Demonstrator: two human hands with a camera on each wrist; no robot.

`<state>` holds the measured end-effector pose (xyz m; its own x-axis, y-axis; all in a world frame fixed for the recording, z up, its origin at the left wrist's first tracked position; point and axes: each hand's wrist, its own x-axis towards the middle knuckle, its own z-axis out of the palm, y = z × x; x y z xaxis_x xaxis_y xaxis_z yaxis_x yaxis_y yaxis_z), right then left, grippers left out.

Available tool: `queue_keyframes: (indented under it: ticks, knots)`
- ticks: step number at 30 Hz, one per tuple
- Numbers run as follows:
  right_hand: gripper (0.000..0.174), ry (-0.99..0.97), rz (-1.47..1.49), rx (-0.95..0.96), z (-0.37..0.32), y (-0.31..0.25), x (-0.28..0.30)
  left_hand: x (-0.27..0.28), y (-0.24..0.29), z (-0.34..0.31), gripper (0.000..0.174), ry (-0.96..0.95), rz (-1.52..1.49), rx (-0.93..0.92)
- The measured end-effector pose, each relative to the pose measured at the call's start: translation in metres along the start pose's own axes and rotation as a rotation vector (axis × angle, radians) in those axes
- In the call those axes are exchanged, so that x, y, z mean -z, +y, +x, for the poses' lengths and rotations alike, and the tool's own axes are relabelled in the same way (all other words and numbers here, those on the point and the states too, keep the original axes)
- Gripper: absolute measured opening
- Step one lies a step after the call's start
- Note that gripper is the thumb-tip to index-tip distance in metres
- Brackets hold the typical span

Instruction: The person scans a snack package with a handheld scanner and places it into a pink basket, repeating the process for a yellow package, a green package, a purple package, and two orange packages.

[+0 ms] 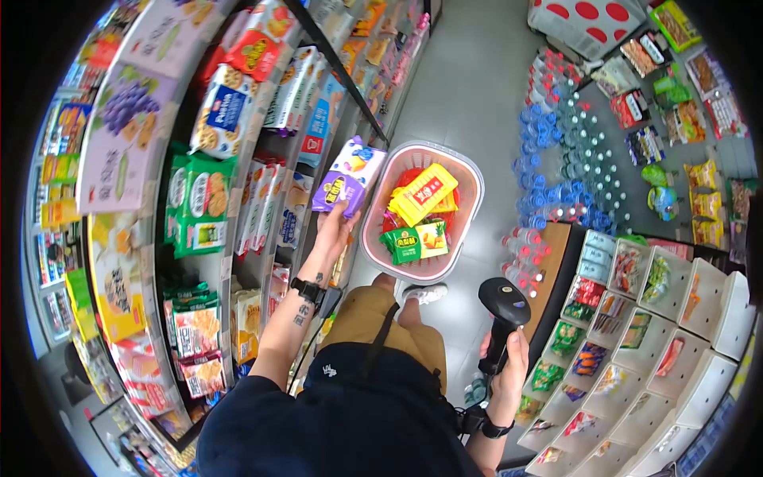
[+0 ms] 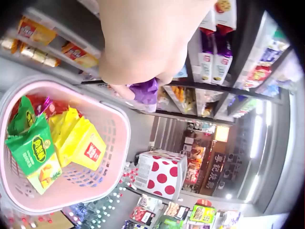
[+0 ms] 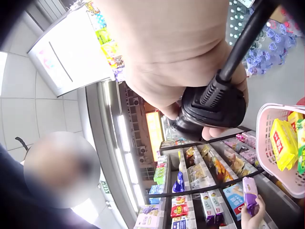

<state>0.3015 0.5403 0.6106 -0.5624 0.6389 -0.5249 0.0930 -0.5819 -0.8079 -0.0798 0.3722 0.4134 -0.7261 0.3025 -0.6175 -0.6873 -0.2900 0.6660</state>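
Observation:
My left hand (image 1: 337,226) grips a purple and white snack packet (image 1: 348,176) by its lower end, between the shelf and the basket. In the left wrist view the purple packet (image 2: 144,93) shows below the hand, partly hidden by it. My right hand (image 1: 509,362) holds a black barcode scanner (image 1: 504,306) by its handle, its head pointing up and away from me. The pink basket (image 1: 372,238) stands just right of the packet. Inside it lie yellow packets (image 1: 425,195) and a green packet (image 1: 415,243), with something red beneath.
Shelves of packaged snacks, among them green biscuit packs (image 1: 199,205), line my left. Bottles with blue and red caps (image 1: 536,151) stand on the floor to the right. White bins (image 1: 632,266) of small packets are near my right arm. A red-dotted white box (image 1: 584,28) stands farther ahead.

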Motion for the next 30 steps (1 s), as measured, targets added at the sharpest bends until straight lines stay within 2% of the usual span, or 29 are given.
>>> queue_keyframes:
  ticks: [1,2,3,5,6,7,9,11,13,18,20,23,25,26,27,29,30]
  knots:
    - [0.055,-0.035,-0.019,0.021,0.001,-0.006,-0.002,-0.012,0.011,-0.021,0.036,-0.059,0.068,-0.011]
    - [0.055,-0.052,-0.029,0.035,0.001,-0.007,-0.003,-0.017,0.02,-0.036,0.051,-0.165,0.068,0.011]
    - [0.054,-0.07,-0.038,0.052,0.002,-0.01,-0.004,-0.024,0.026,-0.053,0.051,-0.175,0.055,-0.003]
    - [0.054,-0.106,-0.049,0.084,0.005,-0.026,-0.013,-0.049,0.039,-0.095,0.056,-0.363,0.054,-0.108]
    - [0.059,-0.132,-0.035,0.116,0.006,-0.031,-0.015,-0.056,0.045,-0.113,0.064,-0.412,0.053,-0.086]
    - [0.064,-0.154,-0.02,0.145,0.007,-0.035,-0.017,-0.064,0.053,-0.132,0.064,-0.421,0.048,-0.091]
    - [0.055,-0.276,0.052,0.281,0.011,-0.047,-0.02,-0.079,0.064,-0.169,0.067,-0.571,0.012,0.03]
    - [0.053,-0.26,0.089,0.349,0.011,-0.061,-0.032,-0.091,0.069,-0.196,0.071,-0.603,-0.005,0.04]
    - [0.051,-0.181,0.152,0.367,0.01,-0.067,-0.041,-0.1,0.074,-0.222,0.073,-0.715,-0.022,0.141]
    - [0.047,-0.23,0.269,0.361,0.003,-0.058,-0.036,-0.107,0.07,-0.256,0.075,-0.869,0.106,0.202]
    - [0.049,-0.252,0.341,0.349,0.0,-0.053,-0.032,-0.109,0.069,-0.262,0.076,-0.865,0.11,0.192]
    - [0.056,-0.21,0.251,0.407,-0.012,-0.052,-0.031,-0.118,0.067,-0.271,0.072,-0.9,0.082,0.183]
    - [0.067,-0.058,0.301,0.502,-0.027,-0.063,-0.048,-0.132,0.07,-0.282,0.071,-0.814,0.129,0.137]
    - [0.075,-0.063,0.225,0.509,-0.027,-0.059,-0.041,-0.135,0.064,-0.279,0.069,-0.776,0.158,0.123]
    - [0.08,-0.121,0.065,0.554,-0.034,-0.06,-0.038,-0.138,0.059,-0.275,0.069,-0.777,0.161,0.123]
    - [0.084,-0.314,0.048,0.687,-0.048,-0.062,-0.049,-0.15,0.053,-0.267,0.074,-0.668,0.016,0.222]
    - [0.102,-0.368,0.059,0.546,-0.063,-0.069,-0.053,-0.159,0.054,-0.267,0.083,-0.602,-0.056,0.308]
